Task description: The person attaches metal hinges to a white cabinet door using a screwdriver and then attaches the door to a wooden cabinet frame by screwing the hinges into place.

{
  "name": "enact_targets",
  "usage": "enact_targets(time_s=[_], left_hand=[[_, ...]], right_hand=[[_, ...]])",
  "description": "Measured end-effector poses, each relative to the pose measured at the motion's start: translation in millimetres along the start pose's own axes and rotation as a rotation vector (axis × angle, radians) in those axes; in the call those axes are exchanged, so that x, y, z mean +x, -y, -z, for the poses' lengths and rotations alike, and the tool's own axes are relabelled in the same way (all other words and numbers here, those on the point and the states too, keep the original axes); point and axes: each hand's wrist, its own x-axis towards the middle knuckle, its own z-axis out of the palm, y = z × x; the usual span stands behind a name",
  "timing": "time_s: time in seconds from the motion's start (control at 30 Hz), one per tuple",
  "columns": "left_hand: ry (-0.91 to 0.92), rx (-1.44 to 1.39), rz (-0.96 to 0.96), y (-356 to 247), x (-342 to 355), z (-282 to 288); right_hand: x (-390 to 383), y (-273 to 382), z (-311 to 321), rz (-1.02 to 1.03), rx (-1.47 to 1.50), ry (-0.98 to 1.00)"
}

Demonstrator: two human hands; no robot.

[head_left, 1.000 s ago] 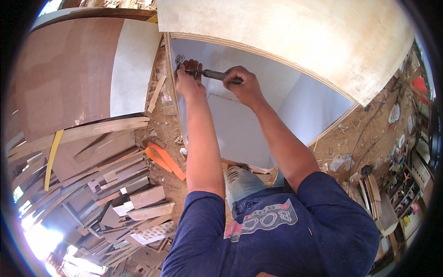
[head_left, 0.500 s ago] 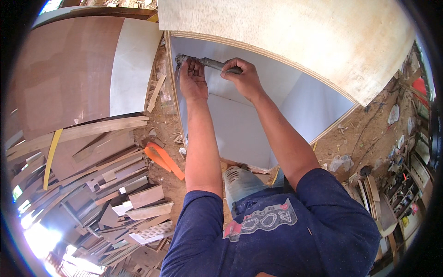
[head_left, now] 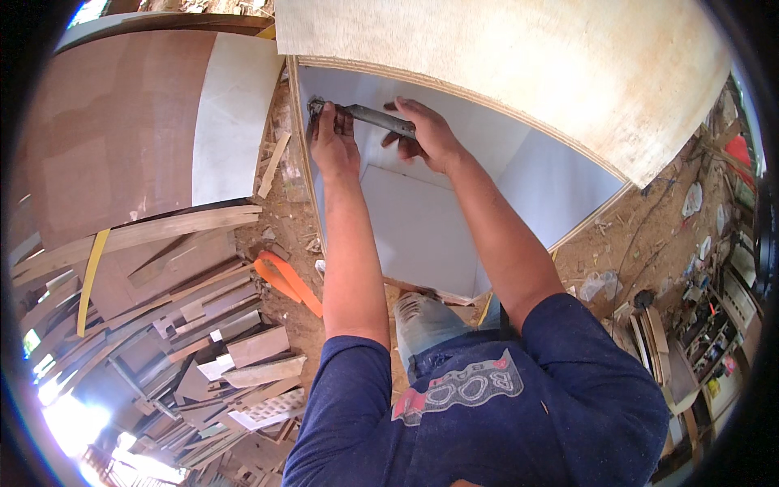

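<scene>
A grey-handled screwdriver (head_left: 377,118) lies nearly level inside a white-lined plywood cabinet (head_left: 422,223). Its narrow end points at a small metal fitting, seemingly a hinge (head_left: 316,105), on the cabinet's left wall. Beside that fitting, my left hand (head_left: 334,146) is closed around the narrow front part of the tool; the fingers hide the tip. My right hand (head_left: 426,136) is at the handle's rear end, its fingers spread apart above and below and no longer wrapped on it. The handle's end lies close to the palm.
A pale plywood panel (head_left: 503,73) covers the cabinet's far side. At left are a large brown-and-white board (head_left: 130,130) and a heap of wood offcuts (head_left: 211,341). An orange strap (head_left: 284,280) lies on the dirt floor. Assorted clutter (head_left: 706,325) stands at right.
My right hand has loosened from its pinch on the screwdriver handle, and its fingers have spread. The left hand has shifted slightly, its thumb now up against the tool's front part.
</scene>
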Motion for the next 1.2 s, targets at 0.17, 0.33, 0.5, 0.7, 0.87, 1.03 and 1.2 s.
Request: enact_targets(time_s=[0.17,0.33,0.5,0.7,0.87,1.03,1.2], left_hand=[[-0.081,-0.009,0.049,-0.5,-3.9,-17.4],[-0.182,0.071,0.037,0.0,-1.9,-27.6],[-0.122,0.061,0.056,-4.0,-1.6,-22.3],[-0.089,-0.078,0.061,4.0,-0.1,-21.0],[-0.175,0.036,0.039,0.5,3.5,-16.7],[-0.003,-0.034,0.084,-2.5,-3.0,-20.0],[-0.144,0.018,0.066,-1.1,1.3,-23.2]], right_hand=[[4.9,7.5,3.9,0.175,-0.561,0.038],[6.5,-13.3,0.8,0.974,-0.925,-0.082],[6.9,8.5,12.1,-0.036,-0.353,0.092],[5.2,-4.9,-1.0,0.983,-1.027,-0.101],[-0.6,7.8,-9.5,0.564,-0.664,-0.137],[4.7,7.3,7.9,0.038,-0.375,0.03],[8.6,-13.2,10.2,0.975,-0.916,-0.051]])
